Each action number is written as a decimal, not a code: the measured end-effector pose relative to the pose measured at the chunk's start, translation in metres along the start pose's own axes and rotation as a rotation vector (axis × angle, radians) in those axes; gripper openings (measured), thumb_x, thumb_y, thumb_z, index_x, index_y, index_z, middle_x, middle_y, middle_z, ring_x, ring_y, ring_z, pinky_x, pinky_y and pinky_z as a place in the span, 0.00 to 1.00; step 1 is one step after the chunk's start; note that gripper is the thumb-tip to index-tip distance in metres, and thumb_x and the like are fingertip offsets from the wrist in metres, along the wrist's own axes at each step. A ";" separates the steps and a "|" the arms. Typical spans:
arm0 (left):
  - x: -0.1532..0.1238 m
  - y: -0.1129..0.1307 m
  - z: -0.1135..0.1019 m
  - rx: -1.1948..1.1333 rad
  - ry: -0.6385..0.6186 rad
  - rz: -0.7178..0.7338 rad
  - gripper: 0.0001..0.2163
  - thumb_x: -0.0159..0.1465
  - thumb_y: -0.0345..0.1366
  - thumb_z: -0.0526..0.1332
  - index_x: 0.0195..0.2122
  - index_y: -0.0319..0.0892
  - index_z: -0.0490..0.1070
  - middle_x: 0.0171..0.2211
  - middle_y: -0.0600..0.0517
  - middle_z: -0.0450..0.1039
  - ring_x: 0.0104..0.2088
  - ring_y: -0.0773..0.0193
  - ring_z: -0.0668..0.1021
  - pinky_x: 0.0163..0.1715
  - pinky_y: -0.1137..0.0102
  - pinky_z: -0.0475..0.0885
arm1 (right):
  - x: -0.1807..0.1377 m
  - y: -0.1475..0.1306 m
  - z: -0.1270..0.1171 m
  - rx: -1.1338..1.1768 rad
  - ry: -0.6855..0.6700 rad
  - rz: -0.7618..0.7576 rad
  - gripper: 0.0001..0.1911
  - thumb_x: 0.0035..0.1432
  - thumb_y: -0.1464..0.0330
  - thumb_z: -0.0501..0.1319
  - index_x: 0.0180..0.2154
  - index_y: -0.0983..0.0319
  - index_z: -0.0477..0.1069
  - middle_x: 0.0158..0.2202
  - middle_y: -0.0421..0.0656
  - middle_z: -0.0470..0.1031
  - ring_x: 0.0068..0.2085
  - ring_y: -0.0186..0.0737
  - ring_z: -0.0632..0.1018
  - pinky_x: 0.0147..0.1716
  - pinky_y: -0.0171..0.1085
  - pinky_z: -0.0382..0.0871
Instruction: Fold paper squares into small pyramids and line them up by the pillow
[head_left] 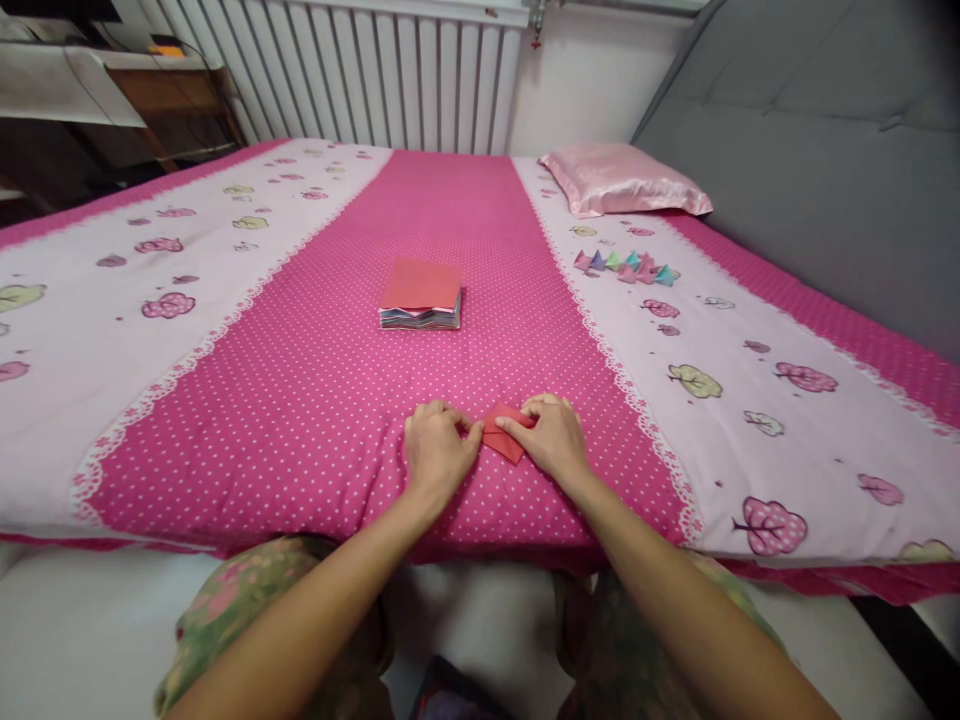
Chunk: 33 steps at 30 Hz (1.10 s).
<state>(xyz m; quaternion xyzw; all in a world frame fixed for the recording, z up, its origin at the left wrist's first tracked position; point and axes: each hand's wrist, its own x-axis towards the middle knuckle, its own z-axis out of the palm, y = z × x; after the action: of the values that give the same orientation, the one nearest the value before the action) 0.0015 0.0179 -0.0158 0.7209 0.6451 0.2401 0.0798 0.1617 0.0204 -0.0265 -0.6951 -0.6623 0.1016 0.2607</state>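
Note:
A small folded piece of red origami paper lies at the near edge of the bed between my two hands. My left hand pinches its left corner between thumb and fingertips. On the other side, my right hand grips the upper right part, its thumb pressed over the top. Farther up the bed sits a stack of square paper with a red sheet on top. To the right of the stack are several small folded paper figures in pink, purple, green and blue.
A pink dotted bedspread with white patterned side bands covers the bed. At the back right are a pink pillow and a grey headboard. A white radiator stands along the far wall, and a desk is at the far left.

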 end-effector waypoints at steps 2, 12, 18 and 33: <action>0.001 0.000 0.001 0.008 0.001 0.004 0.11 0.57 0.42 0.60 0.22 0.42 0.73 0.27 0.48 0.69 0.33 0.56 0.70 0.35 0.62 0.64 | 0.001 0.000 0.001 0.007 -0.005 0.001 0.21 0.49 0.54 0.61 0.15 0.60 0.63 0.28 0.43 0.71 0.31 0.41 0.69 0.32 0.39 0.59; -0.002 -0.003 -0.003 0.038 0.016 0.031 0.04 0.58 0.35 0.59 0.28 0.40 0.69 0.29 0.49 0.70 0.33 0.59 0.71 0.37 0.65 0.66 | 0.001 0.002 0.004 -0.027 0.014 0.008 0.20 0.48 0.53 0.62 0.16 0.60 0.64 0.28 0.42 0.71 0.32 0.40 0.69 0.32 0.38 0.57; -0.002 -0.019 -0.005 -0.064 0.103 0.135 0.07 0.57 0.25 0.54 0.32 0.38 0.70 0.32 0.47 0.72 0.35 0.60 0.73 0.38 0.66 0.69 | 0.000 0.002 0.004 -0.034 0.019 -0.003 0.20 0.48 0.52 0.61 0.17 0.60 0.66 0.28 0.42 0.71 0.31 0.40 0.69 0.32 0.37 0.57; -0.043 -0.006 0.017 0.240 -0.203 0.615 0.31 0.65 0.51 0.41 0.62 0.31 0.49 0.63 0.39 0.48 0.63 0.54 0.52 0.61 0.60 0.50 | 0.000 0.013 0.001 0.127 0.029 -0.062 0.14 0.49 0.58 0.63 0.22 0.62 0.71 0.30 0.45 0.73 0.35 0.41 0.72 0.37 0.39 0.63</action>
<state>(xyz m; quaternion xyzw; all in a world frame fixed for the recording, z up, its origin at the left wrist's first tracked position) 0.0019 -0.0191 -0.0435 0.9061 0.4101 0.1025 -0.0178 0.1723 0.0204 -0.0336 -0.6578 -0.6718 0.1251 0.3169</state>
